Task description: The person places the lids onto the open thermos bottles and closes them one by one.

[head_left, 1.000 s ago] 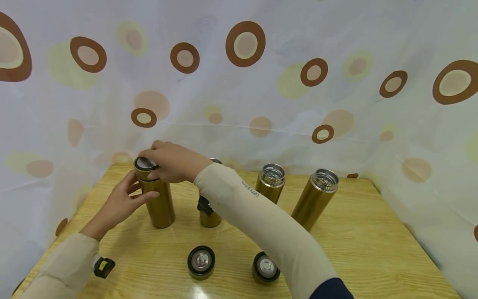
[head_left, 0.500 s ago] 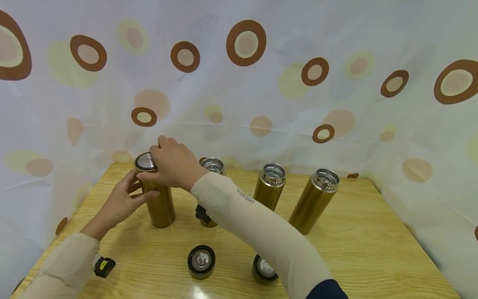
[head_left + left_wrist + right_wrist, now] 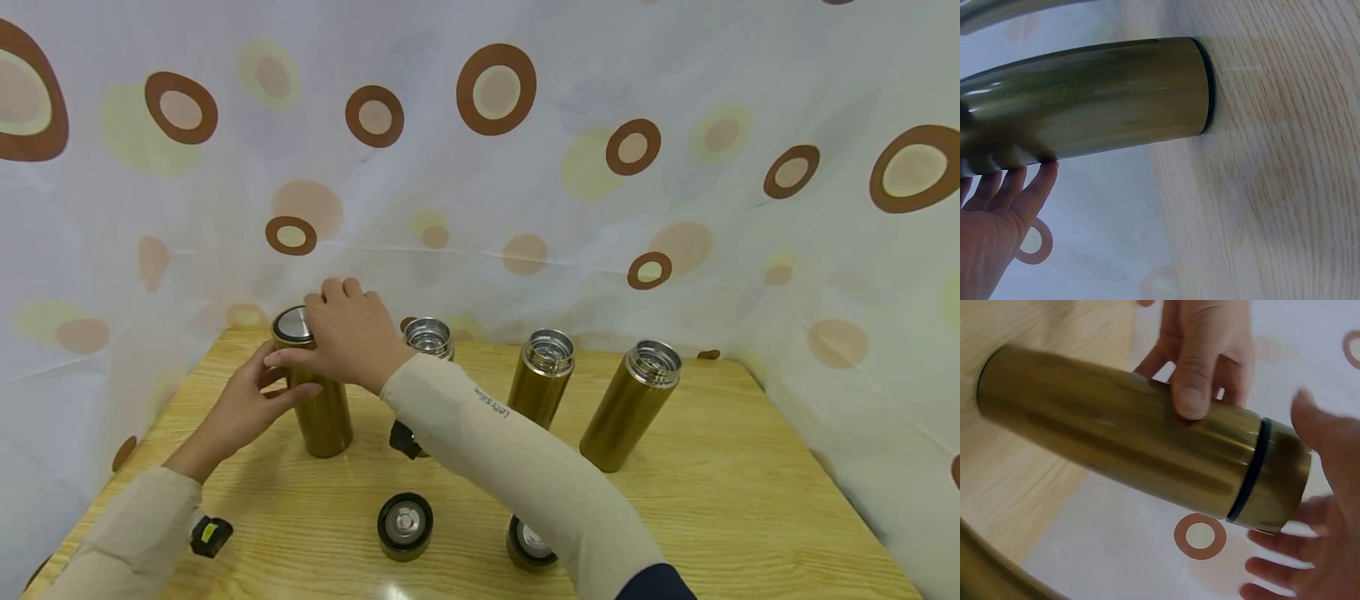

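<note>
"State of the hands?"

"By the left hand (image 3: 243, 408), a gold vacuum flask (image 3: 322, 417) is gripped, thumb opposite fingers; the right hand (image 3: 348, 333) is spread around its lid (image 3: 1279, 478), contact undetermined."

"Flask position?"

"Upright on the tabletop (image 3: 750, 500), left of three uncapped flasks (image 3: 626, 417); two loose lids (image 3: 405, 527) are laid undersides up, nearer the camera."

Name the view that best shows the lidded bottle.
Right wrist: the lidded bottle appears from base to lid. The head view shows it smaller, partly behind the left hand and right hand; the left wrist view cuts off its upper end.
</note>
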Available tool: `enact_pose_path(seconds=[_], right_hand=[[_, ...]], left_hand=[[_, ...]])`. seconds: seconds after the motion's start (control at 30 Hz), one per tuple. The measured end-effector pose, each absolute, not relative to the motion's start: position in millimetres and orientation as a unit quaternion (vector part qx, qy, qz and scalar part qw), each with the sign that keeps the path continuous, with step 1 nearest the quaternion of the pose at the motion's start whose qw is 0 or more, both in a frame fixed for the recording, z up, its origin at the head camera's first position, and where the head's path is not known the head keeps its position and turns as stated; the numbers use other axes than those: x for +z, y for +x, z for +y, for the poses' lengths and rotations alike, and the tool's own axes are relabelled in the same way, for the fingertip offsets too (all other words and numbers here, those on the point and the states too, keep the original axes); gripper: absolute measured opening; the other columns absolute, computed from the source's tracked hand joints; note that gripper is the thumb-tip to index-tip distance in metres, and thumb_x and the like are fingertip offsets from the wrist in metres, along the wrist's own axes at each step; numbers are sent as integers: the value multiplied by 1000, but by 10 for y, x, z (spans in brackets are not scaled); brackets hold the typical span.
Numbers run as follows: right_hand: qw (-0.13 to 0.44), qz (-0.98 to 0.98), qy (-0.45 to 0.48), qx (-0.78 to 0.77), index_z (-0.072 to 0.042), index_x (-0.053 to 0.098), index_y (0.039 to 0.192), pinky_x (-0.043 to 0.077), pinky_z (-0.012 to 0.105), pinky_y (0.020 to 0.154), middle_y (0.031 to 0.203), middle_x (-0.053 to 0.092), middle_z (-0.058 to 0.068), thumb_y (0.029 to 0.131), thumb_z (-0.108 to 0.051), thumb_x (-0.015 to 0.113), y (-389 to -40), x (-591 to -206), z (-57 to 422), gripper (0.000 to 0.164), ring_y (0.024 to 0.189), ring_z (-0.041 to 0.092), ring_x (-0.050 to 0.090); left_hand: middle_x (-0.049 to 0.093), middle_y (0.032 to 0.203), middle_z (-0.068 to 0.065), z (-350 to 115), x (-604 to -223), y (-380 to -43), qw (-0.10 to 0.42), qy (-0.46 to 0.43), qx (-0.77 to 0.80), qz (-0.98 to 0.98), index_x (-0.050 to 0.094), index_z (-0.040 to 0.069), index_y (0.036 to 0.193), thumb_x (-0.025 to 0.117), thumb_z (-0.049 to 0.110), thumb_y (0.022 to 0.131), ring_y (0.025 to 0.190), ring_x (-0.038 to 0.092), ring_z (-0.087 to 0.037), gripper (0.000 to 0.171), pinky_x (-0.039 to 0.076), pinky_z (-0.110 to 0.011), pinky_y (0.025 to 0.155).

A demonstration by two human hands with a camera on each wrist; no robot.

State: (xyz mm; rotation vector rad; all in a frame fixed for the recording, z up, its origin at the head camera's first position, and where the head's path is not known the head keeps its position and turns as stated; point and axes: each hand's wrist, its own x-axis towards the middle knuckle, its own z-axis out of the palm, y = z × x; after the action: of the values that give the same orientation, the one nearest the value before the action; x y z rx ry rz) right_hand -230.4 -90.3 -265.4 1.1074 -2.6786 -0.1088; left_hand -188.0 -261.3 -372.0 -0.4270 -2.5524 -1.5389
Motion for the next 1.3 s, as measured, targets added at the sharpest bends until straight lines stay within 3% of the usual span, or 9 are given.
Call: enact_pose_path(seconds=[0.1, 0.2, 0.33, 0.47, 0.73, 0.93, 1.13, 1.2, 1.3], right_hand=[[56, -901, 429, -6, -22, 34, 148, 40, 38, 102, 147, 36, 3, 91, -66, 43, -2342, -2636, -867, 72, 135, 22, 34], [6, -878, 477, 25, -25, 19, 154, 33, 42, 110, 158, 18, 2, 98, -50, 45, -2408, -2628, -852, 67, 144, 23, 19], [-25, -857, 512, 51, -24, 24, 153, 33, 41, 110, 157, 23, 2, 100, -34, 49, -2480, -2621, -855, 59, 142, 22, 24], [-18, -852, 520, 56, -22, 32, 151, 36, 33, 108, 151, 33, 1, 99, -29, 52, -2485, -2598, -860, 56, 136, 21, 34], [20, -870, 492, 36, -22, 37, 148, 43, 30, 99, 144, 42, 2, 97, -37, 55, -2427, -2587, -893, 56, 124, 22, 44], [75, -895, 439, 24, -21, 45, 143, 48, 24, 83, 125, 52, 2, 91, -55, 55, -2375, -2643, -969, 62, 105, 16, 49], [123, -925, 357, 48, -16, 58, 109, 45, 21, 62, 94, 50, -1, 84, -64, 58, -2320, -2705, -1058, 54, 79, 11, 48], [139, -931, 335, 42, -16, 55, 98, 44, 23, 60, 88, 48, -2, 83, -66, 57, -2308, -2720, -1082, 52, 73, 11, 48], [160, -937, 309, 21, -17, 53, 94, 42, 26, 61, 85, 47, -3, 82, -68, 54, -2295, -2736, -1117, 53, 68, 10, 49]], left_hand=[[33, 148, -14, -2623, -3724, -1883, 67, -148, -508, -846, 27, 15, 150, 61, 22, 96, 130, 39, -48, 64, 49, -51, 92], [32, 149, -15, -2624, -3723, -1891, 62, -148, -510, -845, 25, 16, 150, 61, 23, 96, 131, 36, -49, 66, 47, -54, 94], [33, 148, -16, -2619, -3720, -1901, 59, -142, -512, -845, 25, 15, 150, 62, 23, 95, 133, 33, -50, 67, 44, -58, 95], [33, 148, -15, -2615, -3715, -1908, 59, -141, -513, -845, 25, 15, 150, 62, 23, 95, 133, 33, -50, 67, 44, -57, 96], [29, 151, -16, -2633, -3725, -1911, 55, -142, -518, -841, 22, 18, 152, 61, 23, 95, 134, 31, -50, 69, 43, -58, 96], [28, 153, -14, -2651, -3743, -1902, 61, -144, -511, -845, 20, 23, 153, 61, 24, 96, 134, 34, -46, 71, 45, -57, 96], [33, 150, -14, -2640, -3748, -1882, 65, -137, -503, -851, 33, 14, 146, 63, 25, 95, 135, 33, -46, 60, 44, -57, 96], [34, 148, -14, -2629, -3759, -1881, 66, -139, -502, -851, 36, 13, 142, 63, 24, 94, 134, 34, -46, 56, 45, -57, 96], [35, 148, -14, -2618, -3765, -1878, 67, -140, -500, -852, 35, 13, 144, 63, 24, 94, 134, 35, -45, 58, 44, -59, 96]])
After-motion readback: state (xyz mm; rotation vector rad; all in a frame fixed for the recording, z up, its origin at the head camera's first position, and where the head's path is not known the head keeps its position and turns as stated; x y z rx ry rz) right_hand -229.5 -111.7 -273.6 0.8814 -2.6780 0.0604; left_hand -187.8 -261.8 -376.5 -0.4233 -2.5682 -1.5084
